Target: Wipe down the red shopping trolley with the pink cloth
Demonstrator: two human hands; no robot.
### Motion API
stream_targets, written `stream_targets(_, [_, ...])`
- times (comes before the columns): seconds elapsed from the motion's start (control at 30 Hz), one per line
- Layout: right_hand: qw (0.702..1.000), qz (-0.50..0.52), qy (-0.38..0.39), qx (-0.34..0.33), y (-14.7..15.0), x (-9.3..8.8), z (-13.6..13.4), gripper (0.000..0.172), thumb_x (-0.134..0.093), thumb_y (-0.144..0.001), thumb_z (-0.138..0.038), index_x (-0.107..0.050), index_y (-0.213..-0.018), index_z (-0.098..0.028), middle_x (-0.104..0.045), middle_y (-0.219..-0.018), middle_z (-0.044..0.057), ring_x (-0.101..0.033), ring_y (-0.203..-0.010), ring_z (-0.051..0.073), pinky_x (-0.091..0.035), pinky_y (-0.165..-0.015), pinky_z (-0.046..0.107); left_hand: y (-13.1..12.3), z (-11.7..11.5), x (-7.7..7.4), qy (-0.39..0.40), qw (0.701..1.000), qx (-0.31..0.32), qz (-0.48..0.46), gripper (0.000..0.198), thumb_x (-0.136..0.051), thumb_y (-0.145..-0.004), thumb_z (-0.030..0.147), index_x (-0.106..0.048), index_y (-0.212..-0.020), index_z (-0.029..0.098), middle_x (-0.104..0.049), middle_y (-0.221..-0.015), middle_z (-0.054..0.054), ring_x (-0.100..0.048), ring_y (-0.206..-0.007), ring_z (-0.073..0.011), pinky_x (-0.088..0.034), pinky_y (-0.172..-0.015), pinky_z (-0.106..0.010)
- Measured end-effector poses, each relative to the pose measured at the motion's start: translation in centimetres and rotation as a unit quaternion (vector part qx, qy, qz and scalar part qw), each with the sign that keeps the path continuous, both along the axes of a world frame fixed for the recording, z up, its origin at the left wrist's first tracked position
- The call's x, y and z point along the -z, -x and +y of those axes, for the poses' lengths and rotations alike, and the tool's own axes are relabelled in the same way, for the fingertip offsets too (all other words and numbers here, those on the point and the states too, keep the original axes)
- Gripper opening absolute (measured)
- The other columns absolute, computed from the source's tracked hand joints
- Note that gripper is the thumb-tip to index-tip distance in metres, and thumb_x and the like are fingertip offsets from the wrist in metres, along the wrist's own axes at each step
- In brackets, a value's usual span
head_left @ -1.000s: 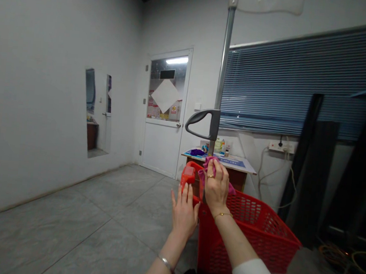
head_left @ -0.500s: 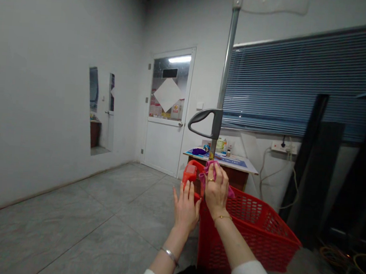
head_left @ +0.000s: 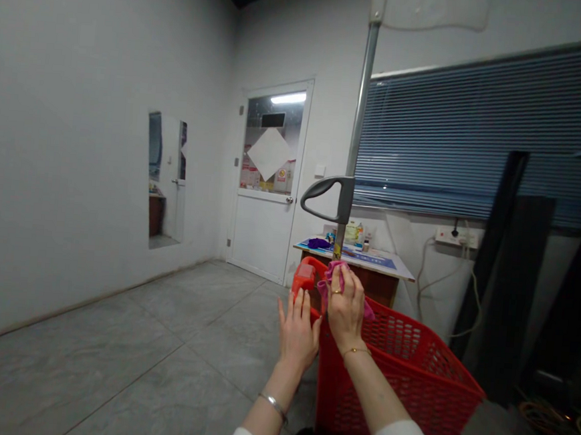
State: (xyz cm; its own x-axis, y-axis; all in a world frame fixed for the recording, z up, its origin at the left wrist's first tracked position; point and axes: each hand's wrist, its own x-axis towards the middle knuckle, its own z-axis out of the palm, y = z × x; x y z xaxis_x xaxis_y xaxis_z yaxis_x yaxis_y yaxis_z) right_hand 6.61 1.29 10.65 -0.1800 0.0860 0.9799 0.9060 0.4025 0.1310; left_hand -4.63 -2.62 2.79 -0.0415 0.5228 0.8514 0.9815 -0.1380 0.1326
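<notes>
Pink cloth (head_left: 331, 268) bunched at L end of red bskt (head_left: 432, 399), nr its rim corner by grey pole (head_left: 362, 96). R hand (head_left: 346, 312) fingers closed over cloth; L hand (head_left: 299, 332) flat, fingers spread a bit, on red handle (head_left: 306, 278). Poss. issues: loose tail could snag on pole/rim; bskt might shift if L hand eases. Cloth axis approx up-L to down-R, tail pointing down-R; bskt long axis L–R, handle at L end.

Smooth plastic basket (head_left: 432, 393), matt pink cloth (head_left: 369, 311), shiny metal pole (head_left: 360, 112).
</notes>
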Motion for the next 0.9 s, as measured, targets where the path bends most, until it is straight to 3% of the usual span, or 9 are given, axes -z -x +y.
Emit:
stream_targets(0.07, [1.0, 0.001, -0.007, -0.001, 0.0, -1.0, 0.2, 0.055, -0.038, -0.095, -0.017, -0.031, -0.149, -0.015, -0.047, -0.14, 0.017, -0.037, -0.13, 0.028, -0.041, -0.105, 0.047, 0.0, 0.1, 0.1, -0.002, 1.0, 0.002, -0.002, 0.06, -0.046, -0.094, 0.028, -0.029, -0.15, 0.014, -0.036, -0.154, -0.014, -0.025, -0.145, -0.0308, -0.022, -0.116, -0.059])
stream_targets(0.2, [1.0, 0.024, -0.006, -0.016, 0.5, -6.2, 1.1, 0.053, -0.037, -0.095, -0.016, -0.034, -0.148, -0.016, -0.043, -0.144, 0.018, -0.035, -0.132, 0.028, -0.039, -0.106, 0.049, 0.0, 0.0, 0.1, -0.001, 1.0, 0.003, -0.01, 0.059, -0.046, -0.095, 0.027, -0.03, -0.15, 0.013, -0.036, -0.154, -0.015, -0.026, -0.144, -0.0311, -0.021, -0.116, -0.06])
stream_targets(0.27, [0.999, 0.031, -0.003, -0.019, 0.6, -6.9, 1.1, 0.054, -0.037, -0.095, -0.015, -0.034, -0.148, -0.015, -0.042, -0.144, 0.018, -0.034, -0.132, 0.028, -0.038, -0.107, 0.049, 0.0, -0.1, 0.1, 0.001, 1.0, 0.001, -0.009, 0.058, -0.045, -0.095, 0.027, -0.032, -0.149, 0.013, -0.035, -0.154, -0.015, -0.026, -0.144, -0.0314, -0.021, -0.116, -0.06])
stream_targets(0.33, [1.0, 0.026, -0.001, -0.013, 0.5, -5.4, 0.8, 0.054, -0.037, -0.095, -0.016, -0.033, -0.149, -0.015, -0.043, -0.144, 0.018, -0.034, -0.132, 0.028, -0.038, -0.107, 0.049, 0.0, -0.2, 0.0, 0.004, 1.0, 0.004, -0.007, 0.057, -0.045, -0.095, 0.026, -0.032, -0.149, 0.013, -0.035, -0.154, -0.014, -0.026, -0.144, -0.0319, -0.021, -0.117, -0.06])
stream_targets(0.5, [1.0, 0.017, 0.013, -0.006, 0.2, 1.0, -0.3, 0.056, -0.037, -0.095, -0.016, -0.03, -0.15, -0.016, -0.048, -0.139, 0.017, -0.036, -0.132, 0.027, -0.041, -0.106, 0.046, 0.0, -0.1, -0.2, 0.004, 1.0, 0.009, -0.011, 0.06, -0.047, -0.093, 0.026, -0.031, -0.15, 0.013, -0.036, -0.154, -0.014, -0.025, -0.144, -0.0319, -0.021, -0.117, -0.06])
stream_targets(0.57, [1.0, 0.021, 0.015, -0.008, 0.3, 0.9, -0.1, 0.055, -0.036, -0.096, -0.017, -0.03, -0.15, -0.015, -0.048, -0.14, 0.017, -0.035, -0.132, 0.027, -0.041, -0.106, 0.046, 0.0, 0.0, -0.2, 0.005, 1.0, 0.009, -0.014, 0.059, -0.047, -0.094, 0.027, -0.031, -0.149, 0.013, -0.036, -0.154, -0.013, -0.025, -0.144, -0.0319, -0.02, -0.117, -0.06])
stream_targets(0.7, [0.999, 0.035, 0.014, -0.006, 0.7, -2.9, 0.9, 0.054, -0.035, -0.096, -0.019, -0.03, -0.15, -0.015, -0.044, -0.144, 0.017, -0.032, -0.133, 0.028, -0.038, -0.108, 0.048, 0.1, 0.0, -0.2, 0.008, 1.0, 0.015, -0.015, 0.058, -0.045, -0.094, 0.028, -0.033, -0.149, 0.014, -0.035, -0.155, -0.013, -0.024, -0.145, -0.0322, -0.019, -0.118, -0.06])
stream_targets(0.77, [0.999, 0.042, 0.019, -0.01, 0.7, -3.6, 1.1, 0.055, -0.035, -0.096, -0.019, -0.029, -0.151, -0.016, -0.043, -0.145, 0.017, -0.031, -0.135, 0.028, -0.037, -0.109, 0.048, 0.1, -0.1, -0.3, 0.009, 1.0, 0.018, -0.015, 0.058, -0.045, -0.094, 0.027, -0.033, -0.149, 0.014, -0.035, -0.154, -0.013, -0.024, -0.145, -0.0322, -0.019, -0.118, -0.06])
stream_targets(0.9, [0.999, 0.029, 0.033, -0.016, 0.4, 0.7, 0.1, 0.058, -0.035, -0.095, -0.016, -0.023, -0.152, -0.017, -0.043, -0.145, 0.016, -0.032, -0.135, 0.027, -0.039, -0.109, 0.047, 0.2, -0.2, -0.5, 0.004, 1.0, 0.025, -0.015, 0.059, -0.047, -0.093, 0.027, -0.032, -0.149, 0.015, -0.038, -0.153, -0.013, -0.026, -0.144, -0.0325, -0.021, -0.117, -0.061])
